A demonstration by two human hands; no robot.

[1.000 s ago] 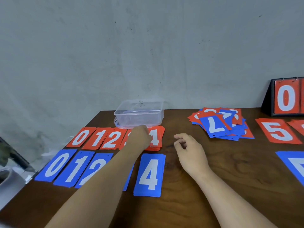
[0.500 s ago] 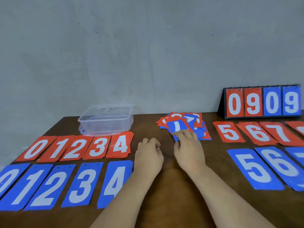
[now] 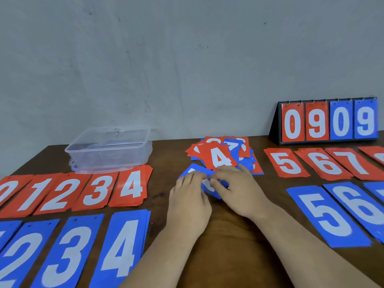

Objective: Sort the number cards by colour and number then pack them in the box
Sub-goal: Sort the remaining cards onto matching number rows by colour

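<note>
Both grips, left hand (image 3: 188, 196) and right hand (image 3: 239, 192), pinch one blue card (image 3: 193, 169) just before the mixed pile (image 3: 222, 156) near the worktop's (image 3: 228, 235) far edge; its number is covered, so it could be misfiled.

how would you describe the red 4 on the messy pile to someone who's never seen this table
Find the scoreboard reading 0909 at the far right of the table. Left of it lies a jumbled heap of red and blue cards. The red 4 card tops that heap, tilted, unlike the red 4 stack squared up in the neat left row.
</note>
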